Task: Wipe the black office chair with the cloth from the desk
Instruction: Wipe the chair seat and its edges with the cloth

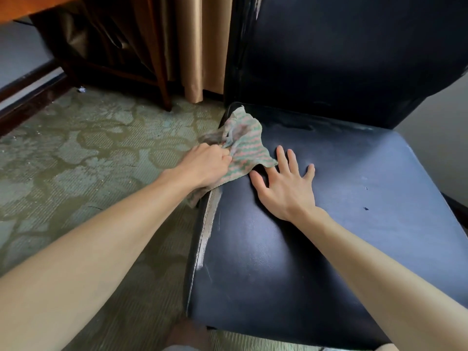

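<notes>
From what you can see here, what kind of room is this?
Probably a hotel room or an office-like bedroom. A black chair stands beside a wooden desk, floor-length tan curtains hang behind, and a green floral carpet covers the floor.

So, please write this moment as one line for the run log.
phase: wiping seat | left hand: gripping cloth at seat's left edge | right hand: open, flat on chair seat | backrest: untouched
</notes>
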Demonstrator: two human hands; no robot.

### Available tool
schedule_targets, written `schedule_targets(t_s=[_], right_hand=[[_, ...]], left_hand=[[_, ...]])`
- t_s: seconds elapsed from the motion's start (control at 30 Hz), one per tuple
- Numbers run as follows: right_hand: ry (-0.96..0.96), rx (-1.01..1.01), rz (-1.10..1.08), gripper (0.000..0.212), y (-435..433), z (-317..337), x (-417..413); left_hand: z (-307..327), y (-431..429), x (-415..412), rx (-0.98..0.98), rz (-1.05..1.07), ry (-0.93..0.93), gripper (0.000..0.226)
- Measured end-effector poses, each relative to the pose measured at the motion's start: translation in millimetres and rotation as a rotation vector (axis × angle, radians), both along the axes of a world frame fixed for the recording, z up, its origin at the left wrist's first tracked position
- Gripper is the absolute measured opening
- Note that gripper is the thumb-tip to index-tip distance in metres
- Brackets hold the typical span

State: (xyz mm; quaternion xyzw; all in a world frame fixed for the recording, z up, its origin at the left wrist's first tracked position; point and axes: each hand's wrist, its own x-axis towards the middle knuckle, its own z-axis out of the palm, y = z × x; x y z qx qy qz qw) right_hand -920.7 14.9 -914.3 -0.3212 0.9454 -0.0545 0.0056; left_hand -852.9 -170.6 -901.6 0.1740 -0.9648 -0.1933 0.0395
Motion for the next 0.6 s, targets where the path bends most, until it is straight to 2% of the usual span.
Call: schedule_targets(t_s=[0.37,0.6], right_hand=[[0.026,-0.002,0.052,0.07,11,-5,-2],[0.035,-0.015,0.04,0.068,12,-7,1]], left_hand=[[17,-23,-82,-0.001,0.066,-0.112,0.043],[12,-26,-58,0.018,0.059,-0.062,0.033]])
